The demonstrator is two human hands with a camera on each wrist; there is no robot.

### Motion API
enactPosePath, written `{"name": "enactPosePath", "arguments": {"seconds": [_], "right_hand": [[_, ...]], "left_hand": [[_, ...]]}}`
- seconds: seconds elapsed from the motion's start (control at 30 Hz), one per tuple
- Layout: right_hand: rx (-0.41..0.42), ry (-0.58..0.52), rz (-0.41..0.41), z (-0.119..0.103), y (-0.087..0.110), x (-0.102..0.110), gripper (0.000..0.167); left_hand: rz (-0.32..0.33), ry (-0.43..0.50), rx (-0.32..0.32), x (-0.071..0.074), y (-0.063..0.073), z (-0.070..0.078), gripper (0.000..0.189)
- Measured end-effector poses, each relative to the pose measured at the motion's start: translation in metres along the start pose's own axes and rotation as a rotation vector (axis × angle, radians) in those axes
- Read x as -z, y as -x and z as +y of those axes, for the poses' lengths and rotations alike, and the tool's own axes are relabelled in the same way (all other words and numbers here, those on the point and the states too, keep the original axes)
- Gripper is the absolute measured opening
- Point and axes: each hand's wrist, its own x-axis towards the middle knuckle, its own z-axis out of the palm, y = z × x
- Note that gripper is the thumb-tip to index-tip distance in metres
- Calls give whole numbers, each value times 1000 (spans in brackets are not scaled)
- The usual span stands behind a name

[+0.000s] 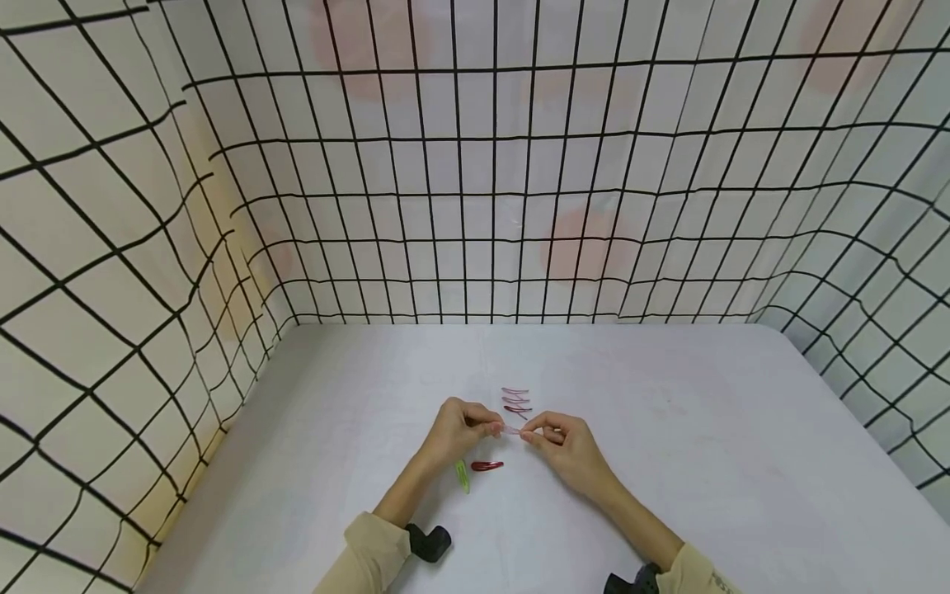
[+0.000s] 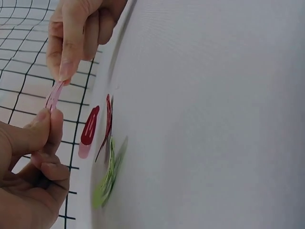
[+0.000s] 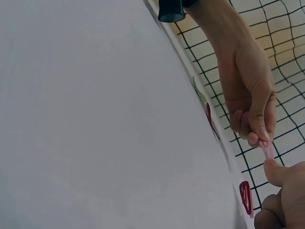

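While black wire mesh (image 1: 495, 137) walls off the far edge and both sides, your white table (image 1: 668, 462) spreads beneath your forearms, each in a rolled beige sleeve (image 1: 374, 549). Your left hand (image 1: 463, 429) and right hand (image 1: 567, 450) nearly meet around the middle, thumb and forefinger drawn together on each, with only a thin piece between them. Just beyond your fingers lies a row of pink and red clips (image 1: 515, 401), stacked one past another; from their neat order, that part looks already laid out, though you can't count them surely at this size. On your side of the grip, a red clip (image 1: 486, 466) and a green clip (image 1: 463, 476) rest loose beside each other, apart from the row, so those two seem still to be dealt with. Slimmest in sight is the pink clip (image 2: 54, 97), raised off the table, one end in each pinch. That makes it the piece you're working on, so you look partway along; whether it is snapped open or flat, you can't tell here.
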Motion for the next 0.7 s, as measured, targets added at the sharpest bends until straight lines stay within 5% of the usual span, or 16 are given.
{"name": "enactPosePath", "arguments": {"seconds": [0.7], "right_hand": [[-159, 31, -13, 1, -3, 13, 16]], "left_hand": [[35, -58, 123, -4, -11, 4, 4]]}}
